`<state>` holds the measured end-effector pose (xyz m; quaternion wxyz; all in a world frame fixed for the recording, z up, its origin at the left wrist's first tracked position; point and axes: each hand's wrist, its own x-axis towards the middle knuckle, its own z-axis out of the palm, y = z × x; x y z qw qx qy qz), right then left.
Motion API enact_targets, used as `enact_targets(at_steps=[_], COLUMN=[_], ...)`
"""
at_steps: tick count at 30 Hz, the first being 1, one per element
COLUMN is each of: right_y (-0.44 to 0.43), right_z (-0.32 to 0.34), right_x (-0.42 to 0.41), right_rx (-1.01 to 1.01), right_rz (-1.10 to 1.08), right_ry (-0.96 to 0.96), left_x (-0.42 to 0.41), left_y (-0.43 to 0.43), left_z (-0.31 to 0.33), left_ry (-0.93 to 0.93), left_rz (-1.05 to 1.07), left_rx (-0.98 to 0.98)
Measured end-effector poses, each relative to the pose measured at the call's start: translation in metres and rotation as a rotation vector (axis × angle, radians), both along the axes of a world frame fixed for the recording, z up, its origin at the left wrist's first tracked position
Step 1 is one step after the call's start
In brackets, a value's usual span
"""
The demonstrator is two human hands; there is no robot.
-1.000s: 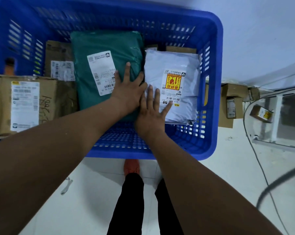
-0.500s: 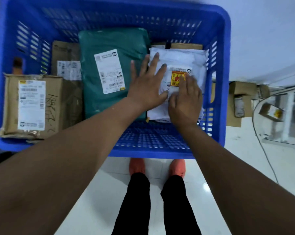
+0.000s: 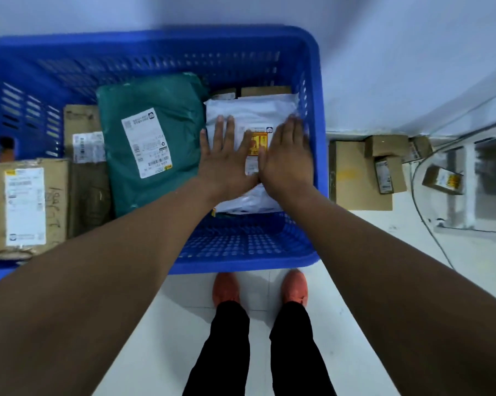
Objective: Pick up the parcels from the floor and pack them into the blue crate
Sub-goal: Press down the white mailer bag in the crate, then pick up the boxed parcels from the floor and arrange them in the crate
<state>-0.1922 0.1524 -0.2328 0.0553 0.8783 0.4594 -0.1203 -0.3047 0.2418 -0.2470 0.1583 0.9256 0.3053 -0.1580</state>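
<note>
Head view: we look straight down into the blue crate [image 3: 241, 265], and both our hands lie on the white parcel [image 3: 252, 110] at the crate's 3 o'clock side, hard by the right wall. The left hand [image 3: 226, 164] and the right hand [image 3: 288, 161] rest flat, side by side, with the thumbs nearly meeting over the yellow label [image 3: 258, 142]. The fingers [image 3: 230, 130] are straight, a little spread and pointing to 12 o'clock; they press down and grip nothing. The parcel's long axis runs from 12 to 6 o'clock, in line with our forearms. Just beside it at 9 o'clock lies the green parcel [image 3: 169, 104], and further toward 9 a large cardboard box [image 3: 57, 195] fills the left end. We judge the white parcel to be placed and merely being pressed flat.

The coming move turns on where the rest lies. The brown boxes [image 3: 358, 181] left on the floor [image 3: 383, 281] sit at 3 o'clock from our hands, outside the crate. The nearest is just beyond the right wall, with smaller ones further toward 3. The right hand is the nearer, so we would expect it to lift over the rim and reach that way first. The crate's near strip, at 6 o'clock from the white parcel, shows bare mesh.
</note>
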Motion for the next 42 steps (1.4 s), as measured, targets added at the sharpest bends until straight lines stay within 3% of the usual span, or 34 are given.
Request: enact_targets(at_steps=[4, 7, 10, 13, 19, 23, 30, 33, 36, 39, 42], right_y=[-0.015, -0.042, -0.096, -0.174, -0.324, -0.369, -0.355, -0.336, -0.324, -0.314, -0.319], right_z=[0.05, 0.079, 0.075, 0.054, 0.006, -0.046, -0.239, -0.335, -0.408, -0.424, -0.403], right_x=[0.034, 0.091, 0.163, 0.234, 0.346, 0.402, 0.438, 0.432, 0.431, 0.441, 0.446], right_rx=[0.447, 0.609, 0.632, 0.445, 0.051, -0.048, -0.05, 0.01, 0.118, 0.303, 0.349], right_rz=[0.19, 0.084, -0.06, -0.176, -0.414, -0.491, -0.39, -0.357, -0.528, -0.635, -0.652], right_ry=[-0.154, -0.168, -0.176, -0.18, 0.092, 0.24, 0.469, 0.499, 0.634, 0.811, 0.998], left_x=[0.037, 0.097, 0.168, 0.235, 0.328, 0.374, 0.437, 0.455, 0.461, 0.466, 0.464], left_y=[-0.021, -0.045, -0.092, -0.149, -0.25, -0.304, -0.319, -0.32, -0.327, -0.314, -0.31], left_z=[0.039, 0.069, 0.09, 0.083, 0.019, -0.041, -0.226, -0.322, -0.389, -0.414, -0.392], left_ry=[-0.554, -0.725, -0.694, -0.628, -0.42, -0.282, -0.181, -0.162, -0.144, -0.186, -0.423], left_rz=[-0.021, -0.061, -0.026, 0.104, 0.295, 0.381, 0.564, 0.781, 0.884, 0.898, 1.029], left_rx=[0.061, 0.142, 0.132, 0.023, -0.182, -0.196, -0.391, -0.518, -0.733, -0.792, -0.892])
